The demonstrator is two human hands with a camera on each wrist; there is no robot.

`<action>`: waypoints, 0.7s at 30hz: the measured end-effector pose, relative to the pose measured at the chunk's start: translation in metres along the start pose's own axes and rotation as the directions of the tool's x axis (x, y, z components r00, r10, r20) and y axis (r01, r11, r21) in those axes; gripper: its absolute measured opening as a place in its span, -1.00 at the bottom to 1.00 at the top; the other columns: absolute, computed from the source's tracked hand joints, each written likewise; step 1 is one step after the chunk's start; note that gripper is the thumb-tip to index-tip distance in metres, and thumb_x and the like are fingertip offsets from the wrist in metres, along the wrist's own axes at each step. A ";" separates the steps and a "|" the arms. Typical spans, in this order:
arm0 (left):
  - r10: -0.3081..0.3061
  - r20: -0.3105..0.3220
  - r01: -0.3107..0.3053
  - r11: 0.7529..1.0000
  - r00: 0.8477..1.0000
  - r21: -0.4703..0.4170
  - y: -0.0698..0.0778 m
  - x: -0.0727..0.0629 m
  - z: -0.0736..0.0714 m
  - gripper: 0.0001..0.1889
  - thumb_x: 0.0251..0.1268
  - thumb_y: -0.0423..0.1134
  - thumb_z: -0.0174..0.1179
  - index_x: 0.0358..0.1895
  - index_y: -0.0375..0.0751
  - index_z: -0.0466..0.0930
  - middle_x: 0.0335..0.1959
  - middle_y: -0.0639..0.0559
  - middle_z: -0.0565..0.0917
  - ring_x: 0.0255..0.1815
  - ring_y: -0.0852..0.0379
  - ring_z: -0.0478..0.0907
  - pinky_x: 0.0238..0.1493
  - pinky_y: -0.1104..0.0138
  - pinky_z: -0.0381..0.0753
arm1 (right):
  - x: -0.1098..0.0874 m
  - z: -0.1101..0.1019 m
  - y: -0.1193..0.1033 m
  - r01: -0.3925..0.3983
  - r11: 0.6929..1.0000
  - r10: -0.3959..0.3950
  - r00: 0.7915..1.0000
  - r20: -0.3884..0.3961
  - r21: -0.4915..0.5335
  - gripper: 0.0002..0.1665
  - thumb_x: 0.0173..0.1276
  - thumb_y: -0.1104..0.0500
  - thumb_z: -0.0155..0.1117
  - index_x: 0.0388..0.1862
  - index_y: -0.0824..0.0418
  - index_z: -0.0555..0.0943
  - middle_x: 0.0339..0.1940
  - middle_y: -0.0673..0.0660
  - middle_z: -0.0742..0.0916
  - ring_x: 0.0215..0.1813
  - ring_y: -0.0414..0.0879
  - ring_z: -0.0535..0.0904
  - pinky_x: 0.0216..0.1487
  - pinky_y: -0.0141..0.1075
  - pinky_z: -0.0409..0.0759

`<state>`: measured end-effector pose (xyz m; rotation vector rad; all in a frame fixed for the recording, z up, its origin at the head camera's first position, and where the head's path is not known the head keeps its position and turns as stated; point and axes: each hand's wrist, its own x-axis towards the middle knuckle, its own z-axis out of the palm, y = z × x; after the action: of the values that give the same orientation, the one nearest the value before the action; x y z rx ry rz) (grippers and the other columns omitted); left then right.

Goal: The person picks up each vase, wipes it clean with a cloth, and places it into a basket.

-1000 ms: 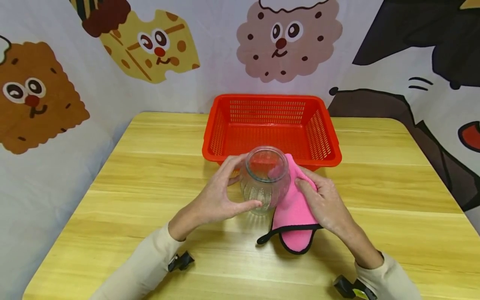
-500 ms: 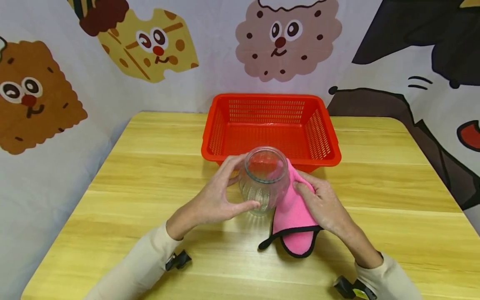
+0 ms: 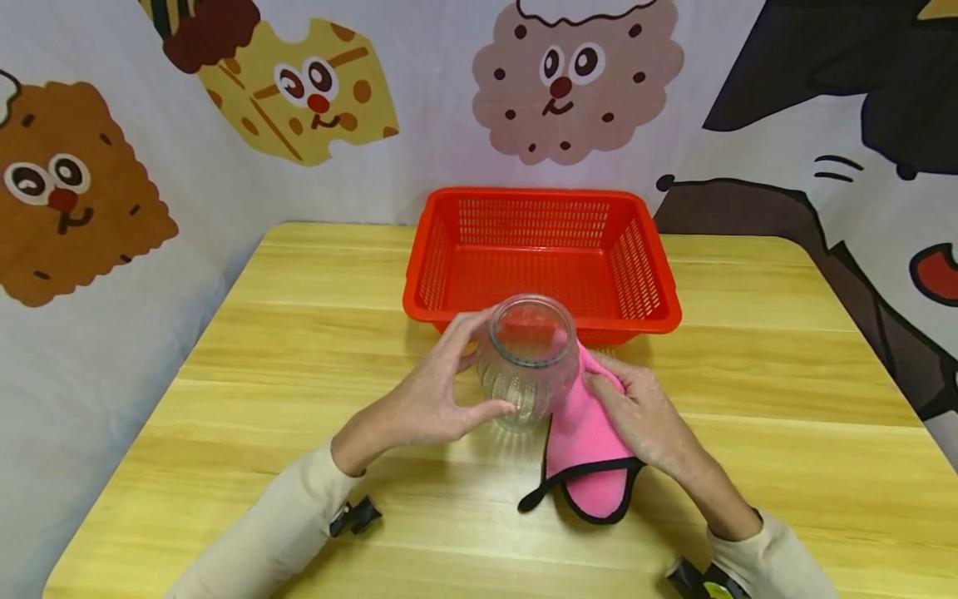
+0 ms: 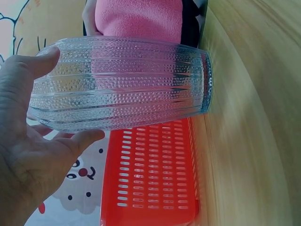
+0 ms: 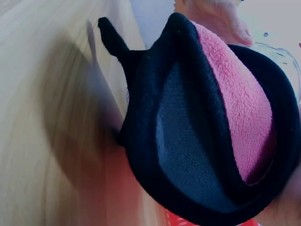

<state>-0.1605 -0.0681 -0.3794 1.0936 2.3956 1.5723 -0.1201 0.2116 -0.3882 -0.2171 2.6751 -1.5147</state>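
Note:
A clear ribbed glass jar (image 3: 524, 374) stands at the middle of the table, its round mouth upward. My left hand (image 3: 437, 395) grips the jar from the left, thumb on the near side and fingers round the far side. In the left wrist view the jar's dotted glass (image 4: 122, 84) shows the pink cloth through it. My right hand (image 3: 647, 412) pinches a pink cloth (image 3: 587, 428) with black edging and a black loop, against the jar's right side. Seen from the right wrist, the folded cloth (image 5: 240, 108) shows a grey reverse; the fingers behind it are hidden.
Just behind the jar, a red plastic basket (image 3: 542, 324) with slotted walls stands at the table's back edge. The wooden table (image 3: 299, 349) extends to both sides. A white curtain (image 3: 434, 100) with cartoon prints hangs behind it.
My right hand and the pink cloth have slid slightly down along the jar's right side, toward me. The left hand and the jar have stayed nearly in place.

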 end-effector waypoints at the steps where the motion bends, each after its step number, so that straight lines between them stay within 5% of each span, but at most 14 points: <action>1: 0.001 0.006 -0.001 1.000 1.000 -0.002 0.000 0.000 0.000 0.06 0.18 -0.29 0.56 0.66 -0.04 0.04 0.50 -0.12 0.29 0.57 -0.07 0.31 0.46 -0.02 0.52 | 0.000 0.000 0.001 -0.002 1.000 0.002 1.000 0.004 0.007 -0.55 0.62 0.19 0.10 0.40 0.18 0.61 -0.52 0.12 0.69 -0.57 -0.19 0.60 -0.55 -0.28 0.61; 12: 0.009 0.048 -0.008 1.000 0.999 -0.027 0.001 -0.001 -0.001 0.10 0.24 -0.32 0.51 0.71 0.02 -0.07 0.56 -0.13 0.21 0.62 -0.11 0.24 0.51 -0.11 0.44 | -0.001 0.003 0.006 0.025 0.999 -0.025 0.999 0.024 -0.025 -0.59 0.62 0.17 0.13 0.35 0.08 0.67 -0.30 0.09 0.74 -0.34 -0.25 0.60 -0.31 -0.37 0.60; 21: 0.040 0.072 -0.036 0.997 0.997 -0.063 -0.001 0.001 -0.001 0.11 0.27 -0.39 0.46 0.73 -0.02 -0.14 0.65 -0.11 0.12 0.67 -0.05 0.15 0.62 0.00 0.29 | 0.000 0.007 0.012 0.023 0.999 -0.022 0.999 0.032 -0.030 -0.65 0.60 0.20 0.14 0.23 0.14 0.72 -0.34 0.07 0.70 -0.33 -0.24 0.56 -0.32 -0.38 0.57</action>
<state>-0.1620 -0.0689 -0.3790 1.1703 2.2769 1.5776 -0.1208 0.2116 -0.4025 -0.2722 2.6818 -1.4640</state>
